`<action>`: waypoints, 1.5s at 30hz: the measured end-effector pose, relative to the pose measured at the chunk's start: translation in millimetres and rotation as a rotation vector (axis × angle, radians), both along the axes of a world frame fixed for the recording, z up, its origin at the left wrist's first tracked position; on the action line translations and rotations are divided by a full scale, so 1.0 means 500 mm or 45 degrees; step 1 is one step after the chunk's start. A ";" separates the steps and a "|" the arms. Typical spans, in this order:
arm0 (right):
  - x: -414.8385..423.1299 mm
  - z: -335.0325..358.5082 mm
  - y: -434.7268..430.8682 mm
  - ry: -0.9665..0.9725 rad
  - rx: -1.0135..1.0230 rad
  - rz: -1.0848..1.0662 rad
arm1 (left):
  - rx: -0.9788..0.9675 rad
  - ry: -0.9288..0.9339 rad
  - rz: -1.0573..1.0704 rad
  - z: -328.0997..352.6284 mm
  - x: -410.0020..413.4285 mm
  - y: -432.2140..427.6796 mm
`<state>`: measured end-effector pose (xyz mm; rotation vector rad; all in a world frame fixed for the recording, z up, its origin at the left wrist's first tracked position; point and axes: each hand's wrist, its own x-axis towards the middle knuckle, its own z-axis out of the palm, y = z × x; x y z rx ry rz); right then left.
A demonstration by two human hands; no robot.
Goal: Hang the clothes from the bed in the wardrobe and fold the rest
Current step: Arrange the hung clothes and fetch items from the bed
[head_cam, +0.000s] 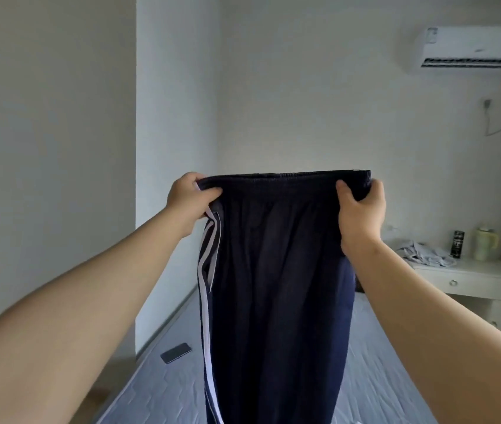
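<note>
The left hand (188, 198) and right hand (360, 206) hold navy trousers (276, 286) up above the bed (380, 377), fingers clamped on the waistband's 2 ends. Likely straightening them for folding; next, bringing the legs together.

One pair of dark navy track trousers (276, 286) with an elastic waistband is in view, with two white stripes showing down its left seam. Two grips hold it, the left grip (188, 200) and the right grip (362, 209), one at each end of the waistband. There is one bed with a pale blue quilted mattress (380, 377), and one flat dark phone (175, 352) lies near its left edge. One white table with a drawer (472, 272) carries three things: one black cylindrical can (458, 243), one pale yellow lidded mug (485, 243) and one crumpled pale cloth (423, 254). One white air conditioner (472, 50) hangs on the wall.
</note>
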<state>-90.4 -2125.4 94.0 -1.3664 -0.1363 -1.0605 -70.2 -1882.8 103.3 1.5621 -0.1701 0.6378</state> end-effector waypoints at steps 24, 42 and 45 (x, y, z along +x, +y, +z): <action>-0.005 -0.143 0.034 0.798 0.171 0.359 | -0.466 0.590 -0.255 -0.125 -0.045 -0.071; -0.045 -0.136 0.135 0.736 0.145 0.513 | 0.325 0.186 -0.183 -0.140 -0.098 -0.117; -0.052 -0.128 0.140 0.757 0.248 0.772 | 0.358 0.226 -0.236 -0.140 -0.095 -0.110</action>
